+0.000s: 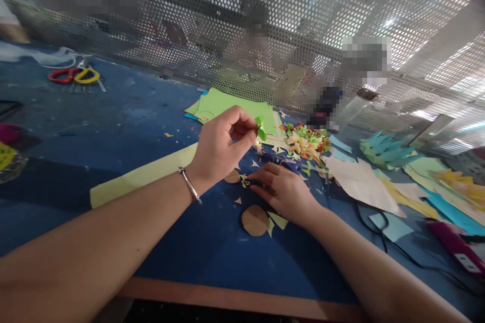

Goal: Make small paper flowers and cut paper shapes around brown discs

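Note:
My left hand (226, 144) is raised over the table, thumb and forefinger pinching a small green paper flower (261, 129). Lower and to the right, my right hand (285, 191) is at the tabletop with its fingers curled together. Something dark shows at its fingertips, too hidden to name. Right beside those fingertips lie pale paper scraps (244, 180) and a small round brown disc (232, 177). A larger brown disc (255, 220) is nearer the front edge. Behind the right hand is a dark blue object (282, 162), partly covered.
Behind the hands are a pile of small paper flowers (306, 139) and green paper sheets (235, 106). Scissors (74, 75) lie at far left. At right are paper sheets (364, 181), a black cable (407, 257) and a magenta power strip (456, 245). A perforated metal screen (212, 25) borders the back.

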`<act>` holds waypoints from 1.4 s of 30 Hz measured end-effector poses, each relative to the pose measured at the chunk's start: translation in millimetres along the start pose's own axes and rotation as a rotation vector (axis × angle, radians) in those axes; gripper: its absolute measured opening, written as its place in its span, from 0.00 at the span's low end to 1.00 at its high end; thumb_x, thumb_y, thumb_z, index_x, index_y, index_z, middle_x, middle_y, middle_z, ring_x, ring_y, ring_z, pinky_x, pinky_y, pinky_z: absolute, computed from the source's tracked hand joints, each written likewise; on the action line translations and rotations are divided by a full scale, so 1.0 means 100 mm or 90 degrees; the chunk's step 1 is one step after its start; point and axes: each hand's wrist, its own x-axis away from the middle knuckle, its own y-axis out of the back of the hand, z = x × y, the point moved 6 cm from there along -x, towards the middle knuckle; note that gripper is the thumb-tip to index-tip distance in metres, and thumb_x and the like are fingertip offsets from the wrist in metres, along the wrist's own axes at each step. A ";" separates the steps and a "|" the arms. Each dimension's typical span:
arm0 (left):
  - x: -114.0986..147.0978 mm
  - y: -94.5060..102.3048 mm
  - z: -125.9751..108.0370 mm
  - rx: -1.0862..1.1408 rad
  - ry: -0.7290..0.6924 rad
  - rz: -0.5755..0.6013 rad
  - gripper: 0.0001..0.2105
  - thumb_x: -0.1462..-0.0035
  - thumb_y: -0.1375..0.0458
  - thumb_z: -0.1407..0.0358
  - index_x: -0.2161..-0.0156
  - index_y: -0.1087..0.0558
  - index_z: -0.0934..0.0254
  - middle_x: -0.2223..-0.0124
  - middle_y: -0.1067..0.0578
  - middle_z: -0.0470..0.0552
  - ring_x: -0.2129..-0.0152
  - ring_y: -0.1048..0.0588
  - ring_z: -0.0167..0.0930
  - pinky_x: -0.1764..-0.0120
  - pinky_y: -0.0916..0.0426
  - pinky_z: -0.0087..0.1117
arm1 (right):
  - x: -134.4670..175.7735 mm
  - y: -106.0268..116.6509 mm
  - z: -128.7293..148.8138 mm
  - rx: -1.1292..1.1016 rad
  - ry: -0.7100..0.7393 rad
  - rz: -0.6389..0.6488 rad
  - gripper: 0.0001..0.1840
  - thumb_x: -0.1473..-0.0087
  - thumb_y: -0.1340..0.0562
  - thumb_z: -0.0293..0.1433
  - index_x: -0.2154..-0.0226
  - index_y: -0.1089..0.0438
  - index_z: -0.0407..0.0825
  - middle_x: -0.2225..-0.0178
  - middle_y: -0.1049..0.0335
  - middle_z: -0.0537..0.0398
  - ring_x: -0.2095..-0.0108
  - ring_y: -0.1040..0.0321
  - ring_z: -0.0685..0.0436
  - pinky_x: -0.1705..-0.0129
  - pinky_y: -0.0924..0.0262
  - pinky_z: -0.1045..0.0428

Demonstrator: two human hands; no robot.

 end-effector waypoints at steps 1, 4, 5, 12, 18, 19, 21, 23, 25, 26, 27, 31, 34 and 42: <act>0.00 -0.01 0.01 -0.001 0.000 0.003 0.05 0.42 0.37 0.73 0.65 0.29 0.61 0.67 0.22 0.44 0.70 0.23 0.27 0.64 0.26 0.29 | -0.01 -0.01 -0.01 0.001 0.002 -0.001 0.11 0.33 0.39 0.32 0.52 0.23 0.50 0.55 0.23 0.47 0.59 0.25 0.42 0.58 0.30 0.48; 0.00 -0.02 0.03 -0.007 0.003 0.017 0.05 0.42 0.37 0.72 0.64 0.28 0.61 0.67 0.22 0.45 0.70 0.23 0.27 0.64 0.27 0.29 | -0.03 -0.03 -0.01 0.001 0.015 -0.006 0.11 0.32 0.40 0.33 0.54 0.22 0.49 0.56 0.23 0.47 0.57 0.25 0.41 0.53 0.30 0.47; 0.00 -0.02 0.04 -0.009 0.005 0.020 0.05 0.42 0.37 0.72 0.64 0.28 0.61 0.67 0.22 0.45 0.70 0.23 0.27 0.64 0.27 0.29 | -0.04 -0.04 -0.01 0.000 0.019 -0.008 0.11 0.32 0.40 0.33 0.54 0.22 0.49 0.56 0.23 0.47 0.57 0.24 0.42 0.52 0.30 0.47; 0.00 -0.03 0.09 -0.009 0.022 0.050 0.03 0.42 0.37 0.70 0.64 0.27 0.61 0.67 0.21 0.46 0.69 0.23 0.28 0.64 0.26 0.28 | 0.01 0.07 0.00 -0.057 0.042 -0.089 0.10 0.32 0.42 0.30 0.58 0.23 0.49 0.59 0.23 0.47 0.59 0.24 0.43 0.56 0.30 0.48; 0.00 -0.13 0.22 0.059 0.071 0.148 0.04 0.45 0.36 0.69 0.64 0.26 0.62 0.68 0.22 0.47 0.71 0.24 0.28 0.66 0.28 0.29 | 0.20 0.52 -0.06 -0.117 0.016 -0.298 0.06 0.34 0.39 0.28 0.58 0.24 0.51 0.61 0.23 0.50 0.59 0.25 0.43 0.58 0.31 0.49; 0.01 -0.16 0.24 0.068 0.078 0.171 0.03 0.45 0.36 0.69 0.65 0.26 0.62 0.68 0.22 0.47 0.71 0.24 0.28 0.66 0.28 0.29 | 0.23 0.59 -0.08 -0.111 -0.001 -0.329 0.06 0.34 0.38 0.28 0.59 0.24 0.51 0.62 0.23 0.51 0.60 0.25 0.43 0.59 0.31 0.48; 0.03 -0.22 0.26 0.082 0.091 0.215 0.03 0.45 0.36 0.69 0.64 0.26 0.63 0.67 0.22 0.47 0.70 0.24 0.29 0.65 0.28 0.30 | 0.27 0.67 -0.11 -0.098 -0.036 -0.366 0.05 0.34 0.38 0.29 0.59 0.24 0.51 0.62 0.22 0.51 0.62 0.25 0.44 0.60 0.31 0.48; 0.06 -0.26 0.25 0.086 0.102 0.246 0.03 0.44 0.36 0.68 0.64 0.26 0.63 0.66 0.22 0.48 0.69 0.23 0.29 0.64 0.28 0.30 | 0.28 0.69 -0.13 -0.101 -0.053 -0.366 0.05 0.34 0.38 0.30 0.59 0.24 0.51 0.63 0.22 0.52 0.64 0.25 0.44 0.61 0.31 0.48; 0.07 -0.28 0.22 0.076 0.101 0.265 0.03 0.43 0.37 0.67 0.63 0.26 0.63 0.66 0.22 0.48 0.69 0.24 0.29 0.65 0.28 0.30 | 0.27 0.68 -0.14 -0.121 -0.046 -0.355 0.05 0.34 0.38 0.30 0.59 0.24 0.51 0.63 0.22 0.52 0.65 0.25 0.45 0.62 0.31 0.49; 0.08 -0.28 0.20 0.068 0.096 0.272 0.03 0.43 0.37 0.67 0.63 0.26 0.62 0.66 0.22 0.48 0.70 0.24 0.29 0.65 0.28 0.29 | 0.27 0.67 -0.13 -0.132 -0.040 -0.350 0.06 0.34 0.38 0.29 0.59 0.24 0.51 0.63 0.22 0.52 0.65 0.26 0.45 0.63 0.31 0.49; 0.08 -0.28 0.18 0.058 0.091 0.275 0.03 0.43 0.37 0.67 0.63 0.26 0.62 0.66 0.22 0.48 0.70 0.24 0.29 0.65 0.28 0.29 | 0.27 0.66 -0.13 -0.141 -0.033 -0.348 0.06 0.35 0.37 0.29 0.59 0.24 0.51 0.63 0.23 0.52 0.66 0.26 0.46 0.64 0.31 0.50; 0.09 -0.29 0.11 0.012 0.065 0.280 0.01 0.44 0.38 0.69 0.65 0.25 0.63 0.66 0.21 0.47 0.69 0.23 0.29 0.64 0.28 0.28 | 0.25 0.66 -0.12 -0.136 -0.027 -0.341 0.06 0.35 0.38 0.29 0.59 0.24 0.50 0.63 0.23 0.52 0.65 0.26 0.46 0.63 0.31 0.50; 0.10 -0.31 0.08 -0.007 0.059 0.288 0.02 0.44 0.38 0.69 0.64 0.25 0.63 0.66 0.21 0.46 0.70 0.22 0.27 0.65 0.29 0.27 | 0.25 0.66 -0.12 -0.119 -0.018 -0.342 0.06 0.34 0.38 0.29 0.59 0.24 0.51 0.64 0.22 0.52 0.63 0.26 0.45 0.62 0.31 0.49; 0.10 -0.31 0.01 -0.048 0.049 0.292 0.02 0.44 0.38 0.72 0.66 0.25 0.63 0.69 0.22 0.43 0.73 0.24 0.23 0.68 0.32 0.23 | 0.24 0.64 -0.13 -0.121 0.016 -0.337 0.06 0.36 0.36 0.26 0.59 0.24 0.50 0.63 0.22 0.53 0.62 0.25 0.45 0.63 0.31 0.51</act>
